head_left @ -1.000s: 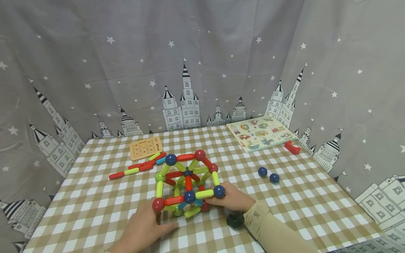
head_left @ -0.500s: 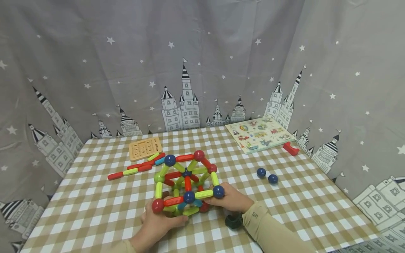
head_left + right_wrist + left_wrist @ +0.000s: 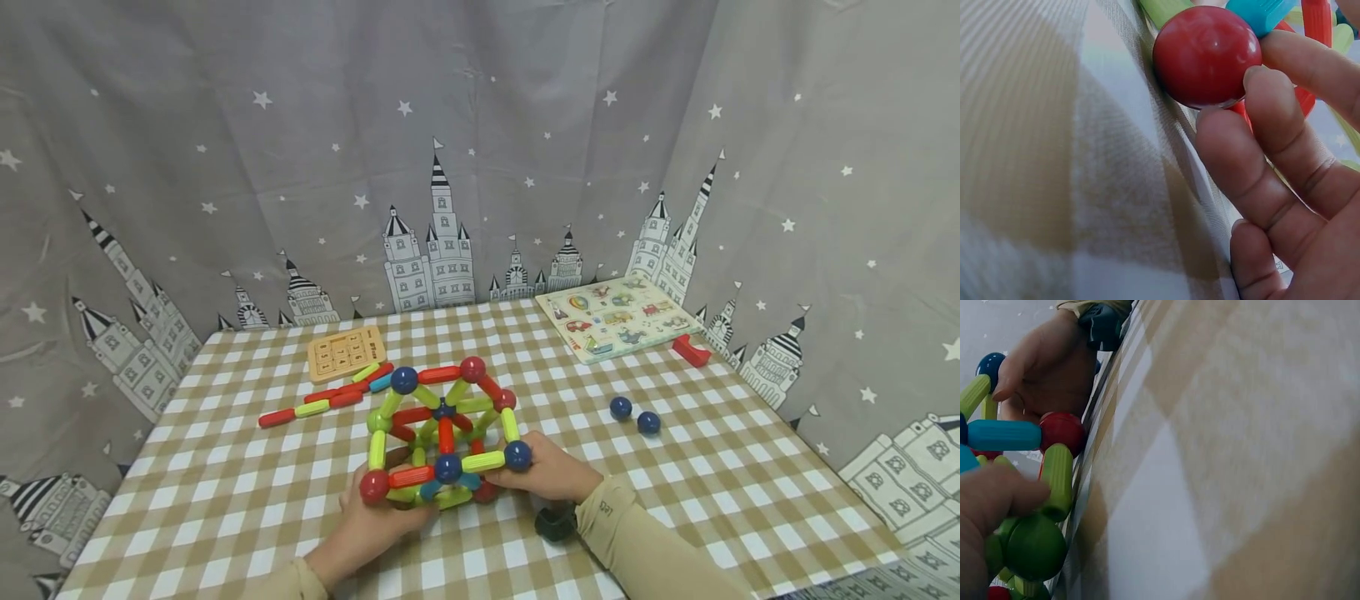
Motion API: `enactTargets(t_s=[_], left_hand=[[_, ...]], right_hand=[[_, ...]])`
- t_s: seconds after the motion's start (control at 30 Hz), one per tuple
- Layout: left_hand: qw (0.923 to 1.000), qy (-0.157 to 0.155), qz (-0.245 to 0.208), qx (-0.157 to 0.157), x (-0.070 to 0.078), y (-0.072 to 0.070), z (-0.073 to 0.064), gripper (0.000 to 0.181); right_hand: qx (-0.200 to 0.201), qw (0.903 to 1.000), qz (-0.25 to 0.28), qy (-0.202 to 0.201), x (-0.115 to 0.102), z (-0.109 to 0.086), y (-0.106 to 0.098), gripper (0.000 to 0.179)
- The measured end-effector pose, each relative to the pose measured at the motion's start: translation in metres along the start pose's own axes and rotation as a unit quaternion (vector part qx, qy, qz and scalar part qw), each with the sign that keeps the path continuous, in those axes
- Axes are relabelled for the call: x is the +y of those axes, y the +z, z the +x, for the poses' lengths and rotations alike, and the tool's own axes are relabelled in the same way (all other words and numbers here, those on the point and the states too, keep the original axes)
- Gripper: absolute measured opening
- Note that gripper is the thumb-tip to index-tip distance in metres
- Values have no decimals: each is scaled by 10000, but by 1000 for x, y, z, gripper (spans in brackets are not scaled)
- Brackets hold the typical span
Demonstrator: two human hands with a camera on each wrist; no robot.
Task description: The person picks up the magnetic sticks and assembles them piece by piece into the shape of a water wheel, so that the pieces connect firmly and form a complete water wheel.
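Observation:
A framework of magnetic rods and balls (image 3: 446, 435) in red, green, blue and light blue stands near the table's front. My left hand (image 3: 375, 523) holds its lower left side, the thumb across the front and the other fingers partly hidden behind the rods. In the left wrist view that thumb lies close to a green rod (image 3: 1058, 478) and a green ball (image 3: 1036, 548). My right hand (image 3: 553, 471) grips the lower right side, under a blue ball (image 3: 518, 455). Its fingertips touch a low red ball (image 3: 1207, 56) in the right wrist view.
Loose rods (image 3: 311, 407) lie in rows to the left, below a wooden number puzzle (image 3: 347, 353). Two blue balls (image 3: 620, 407) sit at the right. Behind them are a picture board (image 3: 618, 317) and a red block (image 3: 692, 351). A starry curtain (image 3: 480, 108) hangs at the back.
My left hand has moved in to the right and taken hold of the framework's lower left side. The right hand and the framework have stayed almost in place.

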State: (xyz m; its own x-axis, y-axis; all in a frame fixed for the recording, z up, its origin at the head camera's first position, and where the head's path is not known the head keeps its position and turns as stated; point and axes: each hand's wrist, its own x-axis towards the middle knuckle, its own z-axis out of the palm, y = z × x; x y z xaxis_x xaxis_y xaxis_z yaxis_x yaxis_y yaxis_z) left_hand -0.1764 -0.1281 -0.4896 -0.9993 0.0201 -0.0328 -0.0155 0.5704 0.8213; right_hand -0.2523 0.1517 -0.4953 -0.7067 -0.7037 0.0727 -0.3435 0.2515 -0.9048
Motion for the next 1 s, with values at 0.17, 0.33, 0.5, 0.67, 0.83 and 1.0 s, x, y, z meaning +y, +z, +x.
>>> enactTargets(t_s=[0.17,0.33,0.5,0.67,0.83,1.0], left_hand=[[9997,-34,-120,-202,0,0,1,112],[9999,130,-25,-76,0,5,1,114],[9995,283,150,76,-3,8,1,115],[9994,309,165,65,-5,8,0,115],[9994,335,101,79,-4,9,0,118],[9986,457,200,171,-6,10,0,113]], right_hand=[[-10,10000,52,6,0,0,-1,19],[26,10000,-29,-75,-1,0,-2,21],[33,10000,-69,-42,-1,0,-1,18],[10,10000,-69,-64,-2,0,-1,18],[29,9998,-135,-110,-2,0,-1,18],[-13,9999,-83,-110,-1,1,0,18]])
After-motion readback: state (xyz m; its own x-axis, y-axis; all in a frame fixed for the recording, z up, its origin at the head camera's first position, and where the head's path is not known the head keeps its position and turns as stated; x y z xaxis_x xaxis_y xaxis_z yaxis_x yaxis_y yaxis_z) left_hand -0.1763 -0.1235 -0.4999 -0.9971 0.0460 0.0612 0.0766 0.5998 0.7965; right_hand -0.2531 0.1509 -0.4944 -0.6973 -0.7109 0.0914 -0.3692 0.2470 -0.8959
